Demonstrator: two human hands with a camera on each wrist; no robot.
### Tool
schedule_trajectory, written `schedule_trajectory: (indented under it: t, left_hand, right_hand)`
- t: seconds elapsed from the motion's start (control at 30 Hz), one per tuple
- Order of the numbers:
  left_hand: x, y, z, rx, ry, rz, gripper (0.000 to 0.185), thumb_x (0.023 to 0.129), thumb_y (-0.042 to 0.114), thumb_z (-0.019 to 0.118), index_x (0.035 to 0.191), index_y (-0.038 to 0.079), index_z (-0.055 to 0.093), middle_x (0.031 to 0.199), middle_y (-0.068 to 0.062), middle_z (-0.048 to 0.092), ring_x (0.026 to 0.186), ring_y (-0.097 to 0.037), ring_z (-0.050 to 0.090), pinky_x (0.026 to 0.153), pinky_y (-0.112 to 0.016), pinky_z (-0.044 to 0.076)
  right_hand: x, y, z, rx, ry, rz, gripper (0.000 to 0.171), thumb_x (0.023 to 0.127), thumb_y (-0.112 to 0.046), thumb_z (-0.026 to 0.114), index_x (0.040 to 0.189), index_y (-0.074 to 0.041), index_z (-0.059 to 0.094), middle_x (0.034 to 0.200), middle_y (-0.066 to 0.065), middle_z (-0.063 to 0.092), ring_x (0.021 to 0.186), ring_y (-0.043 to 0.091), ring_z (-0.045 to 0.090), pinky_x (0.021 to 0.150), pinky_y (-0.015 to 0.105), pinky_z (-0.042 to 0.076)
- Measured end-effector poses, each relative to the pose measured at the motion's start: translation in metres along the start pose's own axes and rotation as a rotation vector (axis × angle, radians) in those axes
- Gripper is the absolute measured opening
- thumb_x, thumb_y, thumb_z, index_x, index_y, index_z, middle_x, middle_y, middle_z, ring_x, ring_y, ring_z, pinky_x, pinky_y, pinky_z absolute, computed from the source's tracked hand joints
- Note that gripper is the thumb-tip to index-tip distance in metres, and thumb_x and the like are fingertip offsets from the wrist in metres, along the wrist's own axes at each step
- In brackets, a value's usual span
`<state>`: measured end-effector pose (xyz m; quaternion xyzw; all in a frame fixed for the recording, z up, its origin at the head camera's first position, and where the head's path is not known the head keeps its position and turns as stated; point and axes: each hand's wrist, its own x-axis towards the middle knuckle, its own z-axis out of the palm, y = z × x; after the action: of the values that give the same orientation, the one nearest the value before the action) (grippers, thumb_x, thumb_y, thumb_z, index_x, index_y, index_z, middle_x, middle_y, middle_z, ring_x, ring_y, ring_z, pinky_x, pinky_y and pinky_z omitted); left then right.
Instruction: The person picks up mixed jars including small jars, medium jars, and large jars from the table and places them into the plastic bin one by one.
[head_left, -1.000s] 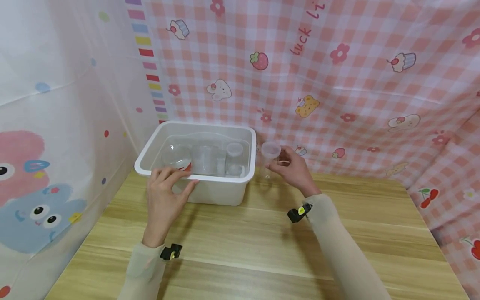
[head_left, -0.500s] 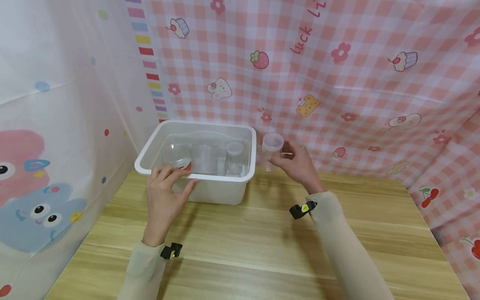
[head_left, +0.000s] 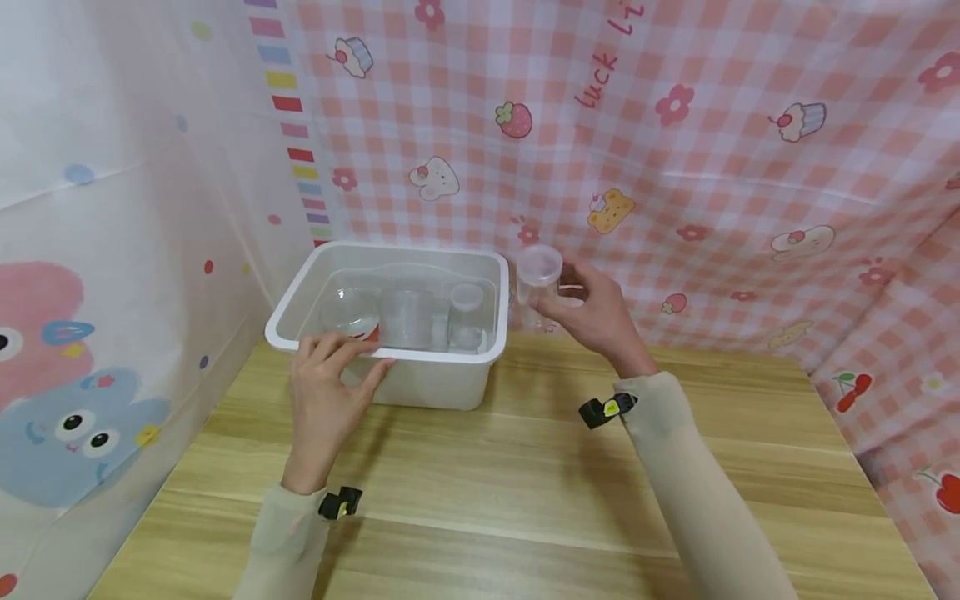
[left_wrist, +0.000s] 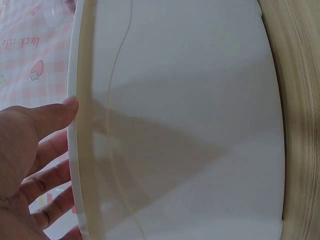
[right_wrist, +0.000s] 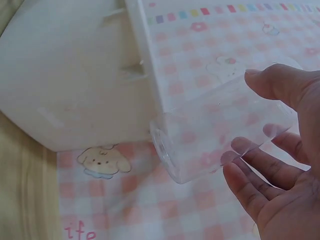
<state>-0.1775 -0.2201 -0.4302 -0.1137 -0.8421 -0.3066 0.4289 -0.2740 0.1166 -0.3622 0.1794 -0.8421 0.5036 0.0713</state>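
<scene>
Beside the right wall of the white plastic bin (head_left: 435,383), my right hand (head_left: 597,318) grips a clear plastic jar with a frosted lid (head_left: 539,267), upright and off the table. In the right wrist view the thumb lies on one side of the clear jar (right_wrist: 215,125) and the fingers on the other; its base is close to the bin. My left hand (head_left: 326,400) holds the bin's near rim, the thumb (left_wrist: 60,112) against it and the fingers passing over to the inside. Inside the bin stand another lidded clear jar (head_left: 467,312) and more clear containers.
A wooden table (head_left: 465,500) carries the bin. A round clear container (head_left: 348,310) with a red patch sits in the bin's left part, next to a cylindrical one (head_left: 407,317). A pink checked cloth (head_left: 675,167) hangs close behind, and a white printed cloth (head_left: 150,250) at the left.
My right hand has raised the clear jar from near the table to about the height of the bin's rim. The left hand and the bin have stayed in place.
</scene>
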Motion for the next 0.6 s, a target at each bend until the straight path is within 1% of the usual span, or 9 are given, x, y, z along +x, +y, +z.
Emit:
schedule_trajectory:
  t: [0.17,0.33,0.43,0.6]
  left_hand:
    - [-0.001,0.0,0.0,0.002,-0.002,-0.003,0.028,0.072,0.019,0.094,0.094,0.008,0.081,0.091,-0.008,0.072,0.089,-0.032,0.054,0.079,-0.041,0.034]
    - [0.0,0.002,0.0,0.004,0.002,-0.004,0.029,0.071,0.018,0.095,0.094,0.007,0.081,0.091,-0.009,0.072,0.09,-0.032,0.054,0.079,-0.041,0.034]
    - [0.0,0.002,-0.001,0.003,0.003,-0.004,0.029,0.071,0.017,0.095,0.094,0.007,0.081,0.09,-0.009,0.072,0.09,-0.032,0.054,0.079,-0.041,0.034]
    - [0.0,0.003,-0.001,-0.001,0.002,-0.005,0.029,0.07,0.016,0.095,0.094,0.007,0.081,0.09,-0.008,0.072,0.09,-0.032,0.054,0.079,-0.041,0.035]
  right_hand:
    - [0.002,-0.012,-0.001,0.002,-0.001,-0.043,0.062,0.087,-0.029,0.083,0.143,-0.021,0.058,0.129,0.007,0.069,0.12,0.023,0.064,0.107,0.044,0.05]
    - [0.004,-0.024,0.001,-0.002,-0.016,-0.077,0.06,0.086,-0.028,0.084,0.141,-0.021,0.06,0.126,0.007,0.07,0.119,0.025,0.065,0.105,0.045,0.051]
    - [0.006,-0.031,0.002,-0.028,-0.03,-0.111,0.059,0.086,-0.027,0.084,0.139,-0.021,0.06,0.125,0.006,0.071,0.118,0.027,0.066,0.104,0.045,0.052]
    - [0.011,-0.04,0.004,-0.077,-0.053,-0.16,0.061,0.086,-0.027,0.084,0.142,-0.017,0.059,0.127,0.005,0.071,0.115,0.023,0.067,0.102,0.042,0.053]
